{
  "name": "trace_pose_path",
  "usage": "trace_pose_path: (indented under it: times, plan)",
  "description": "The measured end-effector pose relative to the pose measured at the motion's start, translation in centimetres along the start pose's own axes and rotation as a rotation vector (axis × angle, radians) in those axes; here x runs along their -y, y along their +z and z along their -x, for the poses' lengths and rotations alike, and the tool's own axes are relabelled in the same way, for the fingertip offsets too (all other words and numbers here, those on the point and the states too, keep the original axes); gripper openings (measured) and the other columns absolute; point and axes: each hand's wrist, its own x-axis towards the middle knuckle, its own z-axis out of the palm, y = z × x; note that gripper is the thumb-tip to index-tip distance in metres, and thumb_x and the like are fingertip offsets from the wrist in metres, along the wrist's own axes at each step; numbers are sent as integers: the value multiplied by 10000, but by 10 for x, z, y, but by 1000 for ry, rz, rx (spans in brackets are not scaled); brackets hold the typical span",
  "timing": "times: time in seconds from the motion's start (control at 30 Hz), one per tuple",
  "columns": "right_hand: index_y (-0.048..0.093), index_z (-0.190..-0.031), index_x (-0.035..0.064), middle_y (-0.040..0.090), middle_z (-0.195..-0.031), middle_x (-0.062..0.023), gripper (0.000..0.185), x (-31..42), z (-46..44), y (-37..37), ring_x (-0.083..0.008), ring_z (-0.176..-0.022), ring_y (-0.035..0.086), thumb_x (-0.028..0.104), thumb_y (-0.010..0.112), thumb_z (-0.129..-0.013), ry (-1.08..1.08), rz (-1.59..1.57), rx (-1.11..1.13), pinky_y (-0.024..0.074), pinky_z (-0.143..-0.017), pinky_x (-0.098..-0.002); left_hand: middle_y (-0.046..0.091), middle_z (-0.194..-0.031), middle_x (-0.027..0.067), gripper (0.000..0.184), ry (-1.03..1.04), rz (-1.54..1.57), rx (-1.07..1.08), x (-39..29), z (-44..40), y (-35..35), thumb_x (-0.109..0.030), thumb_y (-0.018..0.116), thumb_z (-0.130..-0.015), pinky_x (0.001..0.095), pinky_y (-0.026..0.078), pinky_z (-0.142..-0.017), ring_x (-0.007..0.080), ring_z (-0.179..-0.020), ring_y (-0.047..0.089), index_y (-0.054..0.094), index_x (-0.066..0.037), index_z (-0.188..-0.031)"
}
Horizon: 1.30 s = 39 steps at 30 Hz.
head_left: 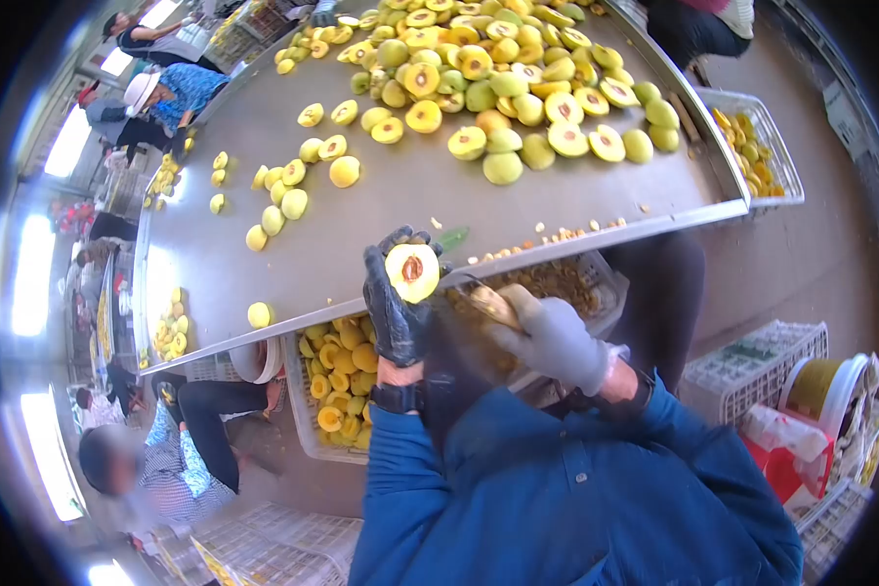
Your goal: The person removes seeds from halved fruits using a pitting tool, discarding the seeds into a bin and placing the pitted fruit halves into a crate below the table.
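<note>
My left hand (397, 327), in a black glove, is closed around a yellow peach half (400, 280) at the table's near edge. Its cut face is turned up, with a brown pit or pit hollow in the middle. To the right, my right hand (557, 344), in a grey glove, grips a pitting tool (495, 307) by its wooden handle. The tool's thin metal end points toward the peach half, apart from it. A green leaf (452, 237) lies on the metal table (381, 210) just beyond my left hand.
Many peach halves (503, 169) are heaped at the table's far side. Below its near rim stand a crate of yellow halves (308, 430) and a bin of pits (610, 317). Another fruit crate (791, 186) is at right. Co-workers sit along the left.
</note>
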Motion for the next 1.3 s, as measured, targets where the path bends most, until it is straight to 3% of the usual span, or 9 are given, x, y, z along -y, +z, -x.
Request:
trace_pose_path:
  times: [0.13,0.23,0.37,0.5,0.77,1.07,1.17,1.2,1.3]
  plan:
    - [538,-983,70,645,-711,-169,264,15,11,0,-373,-644,646,269,665,-864,-14,12,-40,503,-565,-466,590,-1210,192,592,225,-483,-132,-2,50,59,-498,328,-1031,428,539,-907,328,-1075,612,460,6,-1314]
    - [519,-960,71,635,-696,-166,261,21,19,-5,-376,-619,640,244,675,-841,-64,5,-118,504,-558,-467,594,-1180,199,501,260,-136,-71,6,58,69,-357,490,-1003,384,534,-898,295,-1071,609,436,30,-1316]
    - [513,-925,80,622,-666,-139,249,23,25,-10,-352,-582,640,236,681,-828,-63,77,-135,503,-517,-447,603,-1146,189,543,524,-711,-6,-2,71,88,-150,738,-852,371,545,-875,268,-1013,636,453,40,-1273]
    - [512,-902,81,607,-634,-118,242,20,32,-8,-323,-550,639,239,680,-831,-104,178,-168,498,-474,-417,612,-1118,173,538,554,-771,-40,-3,76,97,-103,757,-816,364,550,-861,265,-975,650,470,37,-1249]
    - [487,-916,24,602,-629,-162,242,24,32,-24,-373,-569,624,205,639,-865,-84,64,-2,490,-503,-455,631,-1072,167,407,704,-973,-104,3,84,106,-248,567,-940,364,552,-835,258,-934,655,518,39,-1224]
    - [500,-947,-4,615,-686,-219,261,22,29,-27,-429,-658,621,190,649,-857,-108,-73,67,484,-573,-491,643,-1068,183,530,463,-626,-128,-10,76,111,-417,350,-1041,373,538,-826,252,-907,656,556,45,-1199]
    - [550,-1006,-25,633,-715,-209,278,18,30,-22,-351,-675,658,197,643,-868,-19,-675,234,501,-620,-438,656,-1028,192,531,431,-448,-28,-10,75,109,-412,363,-1038,389,545,-792,259,-889,664,591,53,-1158]
    - [586,-1081,-43,649,-767,-177,322,21,31,-30,-222,-730,645,201,635,-877,62,-613,299,504,-683,-366,664,-1005,192,535,424,-424,7,-10,73,105,-411,365,-1037,392,547,-781,260,-882,666,605,57,-1138]
    - [604,-1049,-48,634,-746,-105,304,31,32,-59,-160,-708,597,207,633,-886,106,-156,454,495,-665,-341,685,-911,176,560,445,-634,348,-20,70,86,-417,362,-1034,377,547,-770,254,-835,675,635,71,-1065]
